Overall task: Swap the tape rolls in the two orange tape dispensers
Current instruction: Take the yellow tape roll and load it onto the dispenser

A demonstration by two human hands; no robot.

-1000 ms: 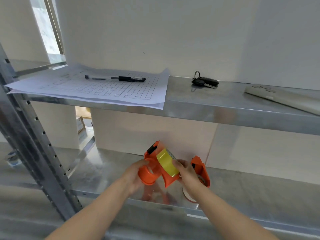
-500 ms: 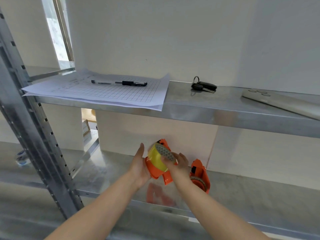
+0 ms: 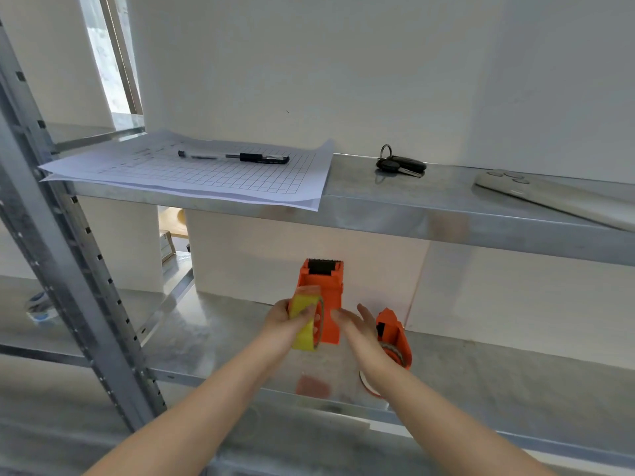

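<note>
My left hand (image 3: 287,321) is shut on a yellow tape roll (image 3: 302,333), which sits against the left side of an orange tape dispenser (image 3: 324,290). That dispenser stands upright in the air above the lower metal shelf (image 3: 498,383), its toothed blade on top. My right hand (image 3: 357,326) is just right of it with fingers spread, fingertips at the dispenser's edge. The second orange dispenser (image 3: 391,333) rests on the shelf behind my right hand, with a pale roll (image 3: 395,353) in it. Part of another roll (image 3: 366,384) shows under my right wrist.
The upper shelf (image 3: 395,214) carries gridded paper (image 3: 206,173) with a black pen (image 3: 237,157), a bunch of keys (image 3: 400,164) and a grey remote (image 3: 549,197). A perforated steel post (image 3: 65,255) stands at the left. A blue tape roll (image 3: 41,307) lies far left.
The dispenser has turned upright with its blade on top. The yellow roll has passed from my right hand's grip to my left hand. My right hand has let go and opened.
</note>
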